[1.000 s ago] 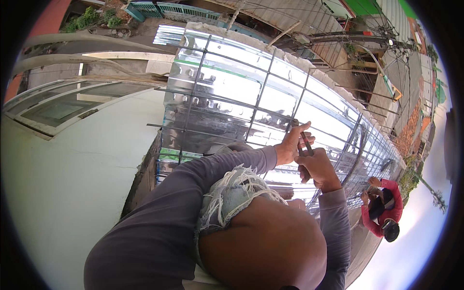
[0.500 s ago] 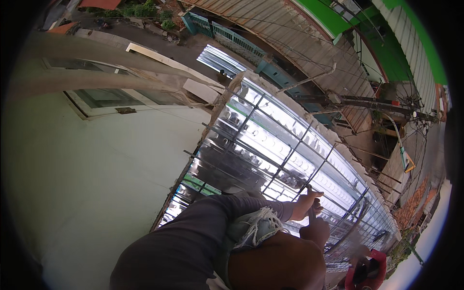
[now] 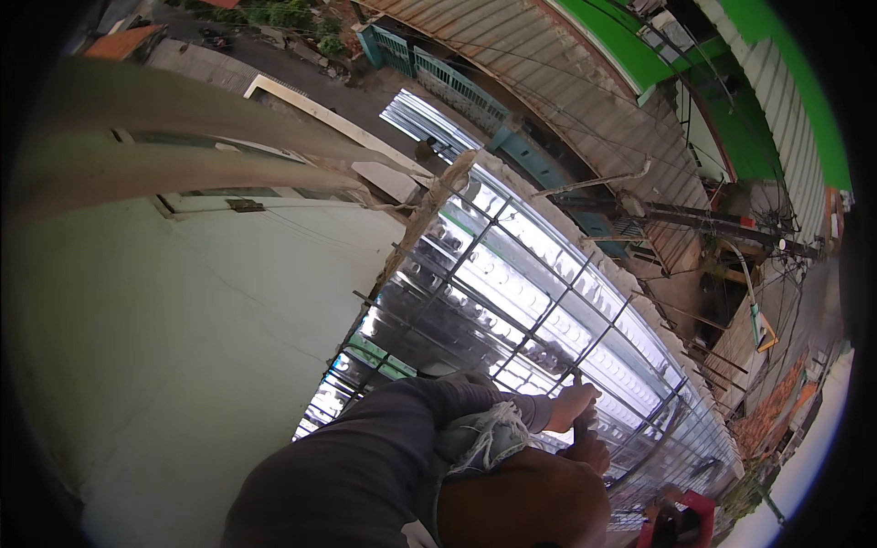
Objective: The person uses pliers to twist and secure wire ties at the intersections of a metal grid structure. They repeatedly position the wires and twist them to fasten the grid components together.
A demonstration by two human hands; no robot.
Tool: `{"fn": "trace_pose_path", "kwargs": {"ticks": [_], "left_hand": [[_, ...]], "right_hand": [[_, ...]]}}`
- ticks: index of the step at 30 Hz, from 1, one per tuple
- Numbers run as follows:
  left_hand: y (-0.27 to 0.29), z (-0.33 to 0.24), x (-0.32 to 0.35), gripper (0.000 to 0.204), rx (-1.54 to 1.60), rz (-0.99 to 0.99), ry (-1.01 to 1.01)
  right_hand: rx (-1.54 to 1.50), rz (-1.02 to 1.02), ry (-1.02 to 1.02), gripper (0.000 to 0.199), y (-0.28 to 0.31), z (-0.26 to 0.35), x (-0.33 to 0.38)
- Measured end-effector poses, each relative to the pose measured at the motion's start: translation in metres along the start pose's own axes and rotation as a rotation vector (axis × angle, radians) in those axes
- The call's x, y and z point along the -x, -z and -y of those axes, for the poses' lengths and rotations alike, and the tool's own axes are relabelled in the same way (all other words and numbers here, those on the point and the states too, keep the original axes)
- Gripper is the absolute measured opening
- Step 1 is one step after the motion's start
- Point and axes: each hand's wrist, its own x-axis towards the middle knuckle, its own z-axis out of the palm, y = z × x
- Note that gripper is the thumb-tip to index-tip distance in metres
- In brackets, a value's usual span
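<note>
My left hand (image 3: 573, 407), at the end of a dark grey sleeve, is closed in front of my bent knee, over a grid of steel bars (image 3: 498, 224). What its fingers grip is too small to make out. Just below it my right hand (image 3: 589, 451), partly hidden by the knee, is wrapped round a dark slim hand tool (image 3: 586, 423). The tool points up between the hands toward a bar; its exact kind does not show. Shiny corrugated metal sheets (image 3: 512, 274) lie beneath the bars. Frayed torn jeans (image 3: 498, 438) show at the knee.
A pale wall (image 3: 183, 329) fills the left side. Along the grid's far side runs a rough concrete edge (image 3: 585, 247), with a drop to the street beyond. Overhead wires and a utility pole (image 3: 722, 217) stand at right. Something red and dark (image 3: 699, 516) is at lower right.
The view has shifted slightly. Both hands sit a little lower and further left in the picture, still close together around the tool.
</note>
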Motion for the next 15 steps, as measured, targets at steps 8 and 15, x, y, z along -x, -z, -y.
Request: {"fn": "trace_pose_path", "kwargs": {"ticks": [8, 15], "left_hand": [[0.006, -0.009, 0.012, 0.024, 0.073, 0.109, 0.004], [-0.004, -0.011, 0.016, 0.032, -0.115, -0.043, 0.030]], "right_hand": [[-0.818, 0.495, -0.094, 0.025, 0.029, -0.014, -0.001], [0.007, 0.067, -0.086, 0.022, 0.020, 0.017, 0.007]]}}
